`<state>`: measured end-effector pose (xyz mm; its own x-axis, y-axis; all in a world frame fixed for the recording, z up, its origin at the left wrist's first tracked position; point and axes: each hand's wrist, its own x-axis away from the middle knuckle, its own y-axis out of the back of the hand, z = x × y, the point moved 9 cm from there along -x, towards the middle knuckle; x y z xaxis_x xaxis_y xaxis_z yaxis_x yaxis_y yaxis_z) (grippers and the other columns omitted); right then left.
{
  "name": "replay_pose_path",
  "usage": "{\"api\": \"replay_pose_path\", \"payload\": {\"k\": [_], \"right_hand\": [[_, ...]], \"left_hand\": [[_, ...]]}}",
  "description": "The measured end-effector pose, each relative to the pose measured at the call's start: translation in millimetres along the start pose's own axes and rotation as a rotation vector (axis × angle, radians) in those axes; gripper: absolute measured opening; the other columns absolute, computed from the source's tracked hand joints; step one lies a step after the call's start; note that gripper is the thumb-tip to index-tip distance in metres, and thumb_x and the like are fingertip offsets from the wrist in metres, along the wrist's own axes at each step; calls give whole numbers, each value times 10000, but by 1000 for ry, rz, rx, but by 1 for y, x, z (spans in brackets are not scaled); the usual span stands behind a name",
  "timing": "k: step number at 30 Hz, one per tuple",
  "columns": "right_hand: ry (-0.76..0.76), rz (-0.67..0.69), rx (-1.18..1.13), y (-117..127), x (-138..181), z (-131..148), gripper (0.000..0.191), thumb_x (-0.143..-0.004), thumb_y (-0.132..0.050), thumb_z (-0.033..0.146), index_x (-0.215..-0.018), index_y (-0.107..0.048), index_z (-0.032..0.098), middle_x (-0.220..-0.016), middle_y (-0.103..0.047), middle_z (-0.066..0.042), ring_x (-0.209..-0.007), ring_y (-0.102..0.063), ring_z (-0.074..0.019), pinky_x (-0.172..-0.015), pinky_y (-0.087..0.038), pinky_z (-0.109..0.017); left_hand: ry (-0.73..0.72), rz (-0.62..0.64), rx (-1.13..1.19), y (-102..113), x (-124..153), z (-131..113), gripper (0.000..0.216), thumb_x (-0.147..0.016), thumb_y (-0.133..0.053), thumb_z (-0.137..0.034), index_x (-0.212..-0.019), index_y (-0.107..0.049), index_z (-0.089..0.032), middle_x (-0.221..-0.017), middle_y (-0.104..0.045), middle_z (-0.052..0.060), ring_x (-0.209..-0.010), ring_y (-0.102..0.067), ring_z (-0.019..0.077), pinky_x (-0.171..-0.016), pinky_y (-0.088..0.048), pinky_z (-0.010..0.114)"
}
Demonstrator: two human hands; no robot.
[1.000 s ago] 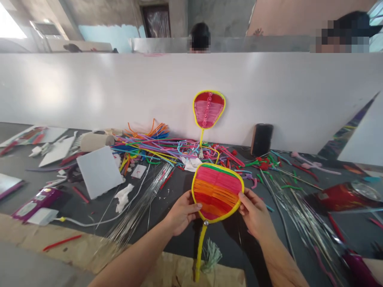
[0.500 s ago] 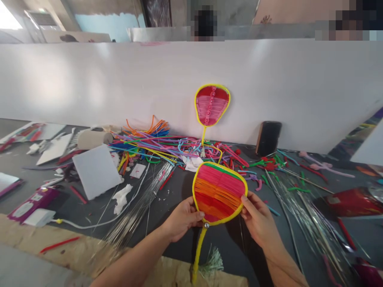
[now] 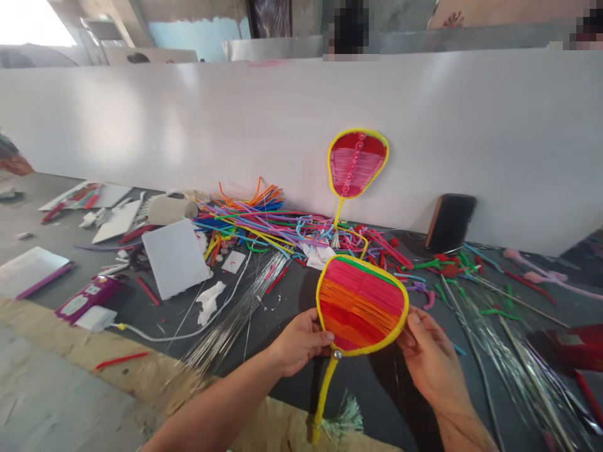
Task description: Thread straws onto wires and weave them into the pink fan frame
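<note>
A hand fan (image 3: 362, 301) made of pipe cleaners is held up over the dark table. It has a yellow rim, bands of green, pink, orange and red, a bead at the neck, a yellow handle and a pale tassel (image 3: 347, 419). My left hand (image 3: 304, 342) pinches the lower left rim between thumb and fingers. At the right rim, my right hand (image 3: 431, 351) grips the edge with thumb and fingertips. A second fan (image 3: 358, 164), pink and red with a row of beads down its middle, leans upright against the white board behind.
Bundled colourful pipe cleaners (image 3: 264, 220) lie along the white board (image 3: 188, 125). A phone (image 3: 451, 223) leans there too. Metal wires (image 3: 240, 314), a white square block (image 3: 175, 258), a purple device (image 3: 89, 298) and a red can (image 3: 579, 347) lie around. A person's head shows beyond the board.
My view has turned left, so everything sits further right in the picture. Both hands still hold the fan by its rim; my right thumb lies slightly further out along the edge.
</note>
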<state>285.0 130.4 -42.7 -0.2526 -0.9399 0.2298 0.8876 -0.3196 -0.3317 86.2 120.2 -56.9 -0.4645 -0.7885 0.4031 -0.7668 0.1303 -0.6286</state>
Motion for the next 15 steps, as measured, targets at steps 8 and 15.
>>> {"api": "replay_pose_path", "payload": {"k": [8, 15], "right_hand": [[34, -127, 50, 11, 1, 6, 415, -514, -729, 156, -888, -591, 268, -624, -316, 74, -502, -311, -74, -432, -308, -180], [31, -54, 137, 6, 1, -1, 317, -555, -628, 129, -848, -602, 248, -669, -321, 66, -524, -299, -72, -446, -279, -188]], "left_hand": [[-28, 0, 5, 4, -2, -2, 385, -651, -753, -174, -984, -564, -137, -858, -700, 94, -723, -665, 169, -675, -522, 285], [-21, -18, -8, 4, -2, -3, 381, -643, -762, -187, -968, -569, -141, -883, -695, 91, -749, -664, 172, -684, -513, 277]]}}
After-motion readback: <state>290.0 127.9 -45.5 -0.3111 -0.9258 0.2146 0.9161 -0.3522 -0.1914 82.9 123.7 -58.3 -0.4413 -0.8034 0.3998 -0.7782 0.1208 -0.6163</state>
